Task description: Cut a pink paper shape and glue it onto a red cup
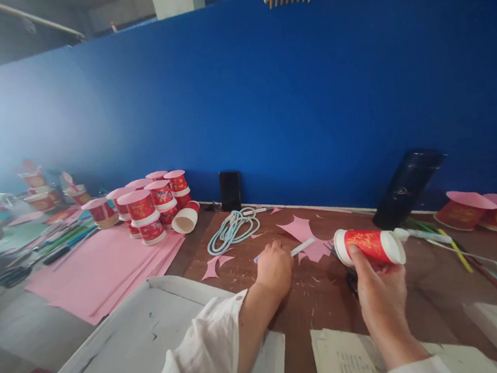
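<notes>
My right hand (381,291) grips a red paper cup (365,246) with gold print and white rims, holding it on its side above the table. My left hand (276,270) rests low over the brown tabletop, its fingers closed round a slim white pen (302,247) that sticks out on both sides. Pink paper offcuts (302,234) lie just beyond the left hand. Partly hidden behind the right hand and cup is a dark-handled pair of scissors (352,281).
Stacked red cups with pink paper discs (139,206) stand at left on pink sheets (110,271). A cup (186,217) lies tipped beside them. A pale blue cable (231,231), black phone (230,190) and leaning black bottle (405,186) line the blue partition. A white tray (127,344) sits front left.
</notes>
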Action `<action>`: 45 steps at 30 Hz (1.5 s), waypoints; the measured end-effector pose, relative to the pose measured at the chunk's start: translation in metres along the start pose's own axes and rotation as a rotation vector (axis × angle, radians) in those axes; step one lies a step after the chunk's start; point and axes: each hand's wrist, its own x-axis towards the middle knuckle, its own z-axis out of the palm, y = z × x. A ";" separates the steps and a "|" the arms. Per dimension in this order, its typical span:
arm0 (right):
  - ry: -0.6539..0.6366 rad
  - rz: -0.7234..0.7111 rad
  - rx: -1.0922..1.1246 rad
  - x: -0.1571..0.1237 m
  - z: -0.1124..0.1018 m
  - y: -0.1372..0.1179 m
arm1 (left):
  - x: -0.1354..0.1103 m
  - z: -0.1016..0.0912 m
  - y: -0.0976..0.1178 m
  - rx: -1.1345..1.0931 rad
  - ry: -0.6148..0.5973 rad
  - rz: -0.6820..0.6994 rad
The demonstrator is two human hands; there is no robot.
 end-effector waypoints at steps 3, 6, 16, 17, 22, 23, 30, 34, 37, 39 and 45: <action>0.025 0.052 0.043 -0.001 0.000 -0.006 | 0.005 -0.008 -0.007 -0.161 0.095 -0.132; 0.042 0.076 -0.008 -0.003 0.000 -0.012 | 0.026 -0.022 -0.016 -0.346 0.072 -0.323; 0.075 0.136 -0.122 0.001 -0.001 -0.013 | 0.071 -0.017 -0.002 -0.462 -0.006 -0.487; 0.070 0.126 -0.103 0.002 0.000 -0.011 | 0.072 -0.012 0.004 -0.499 -0.022 -0.507; 0.045 0.118 -0.090 0.001 0.000 -0.006 | 0.081 0.004 0.018 -0.634 0.004 -0.542; 0.054 0.120 -0.095 0.001 0.000 -0.006 | 0.083 0.003 0.017 -0.637 0.018 -0.537; 0.116 0.124 0.020 0.001 0.000 -0.020 | 0.077 -0.027 0.007 -0.303 0.321 -0.090; 0.101 0.104 0.012 0.000 0.002 -0.014 | 0.069 -0.015 0.014 -0.004 0.147 0.202; 0.077 0.095 0.069 0.001 0.003 -0.006 | 0.065 0.006 0.020 0.028 -0.004 0.264; 0.066 0.070 0.112 0.002 0.004 -0.003 | 0.064 0.017 0.023 0.018 -0.047 0.276; 0.068 0.102 0.009 0.001 0.002 -0.008 | 0.065 0.020 0.040 0.008 -0.209 0.179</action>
